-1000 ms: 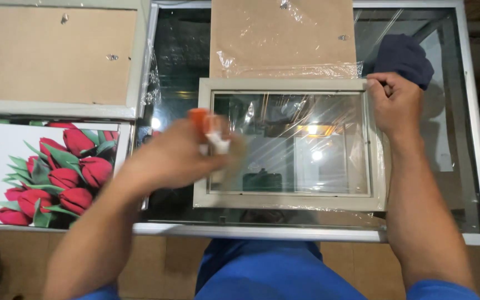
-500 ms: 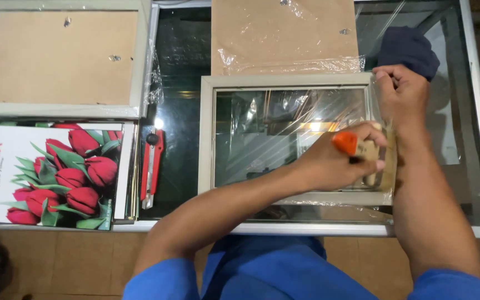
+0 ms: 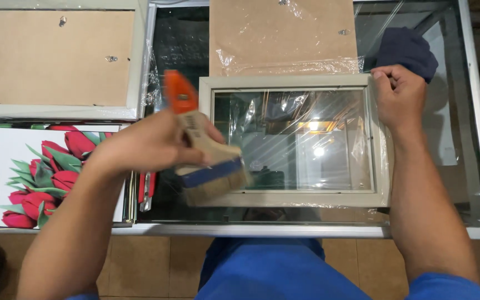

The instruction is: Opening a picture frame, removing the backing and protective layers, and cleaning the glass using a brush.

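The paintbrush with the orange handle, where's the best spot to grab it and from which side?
Grip the paintbrush on the flat wooden part of its handle, just above the blue band, where the left hand holds it now. Come from the left, since the picture frame lies to its right. The handle is widest there, probably giving the steadiest control, and the bristles stay free at the frame's lower left corner.

Left hand [image 3: 154,147] fisted, forearm angled in from near left; right hand [image 3: 398,97] curled at far right, forearm straight.
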